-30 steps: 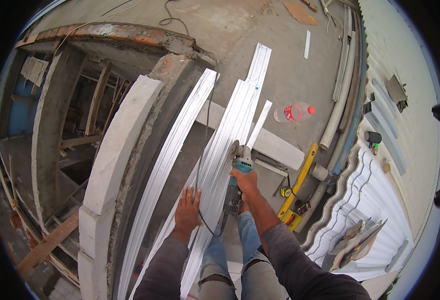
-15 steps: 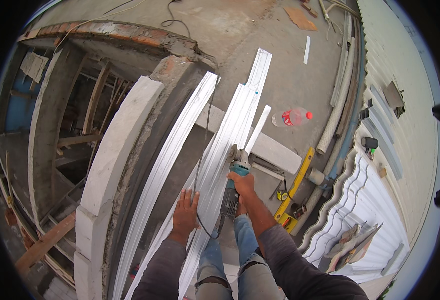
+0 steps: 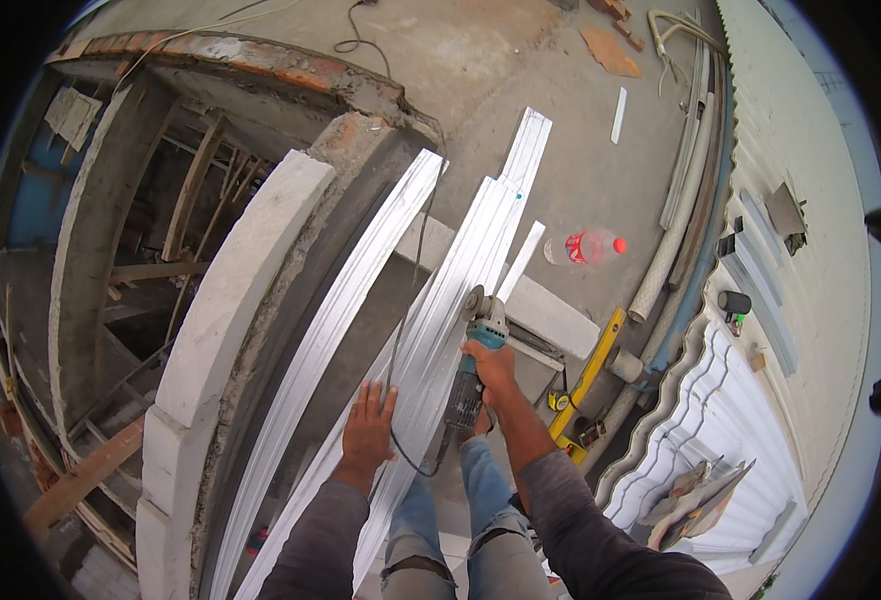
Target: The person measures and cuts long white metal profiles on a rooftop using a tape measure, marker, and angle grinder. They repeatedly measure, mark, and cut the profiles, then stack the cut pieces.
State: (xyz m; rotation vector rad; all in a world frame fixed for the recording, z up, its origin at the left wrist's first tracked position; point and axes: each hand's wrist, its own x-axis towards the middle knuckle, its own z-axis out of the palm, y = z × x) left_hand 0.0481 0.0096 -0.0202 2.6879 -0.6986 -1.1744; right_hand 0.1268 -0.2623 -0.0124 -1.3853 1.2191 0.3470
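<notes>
With my right hand I grip the body of a teal and dark angle grinder. Its disc end lies over the right edge of a stack of long silvery-white metal profiles; whether the disc touches the metal I cannot tell. My left hand rests flat on the profiles, fingers stretched out. The grinder's dark cord loops from its rear and runs up across the stack, passing by the left fingertips. A narrow white strip lies just beyond the disc.
White blocks sit under the profiles. Another long profile lies to the left, beside a block wall above an open drop. To the right are a bottle, a yellow spirit level, a tape measure and pipes.
The view has shifted slightly. My right hand keeps its hold on the angle grinder, and my left hand stays flat on the profiles.
</notes>
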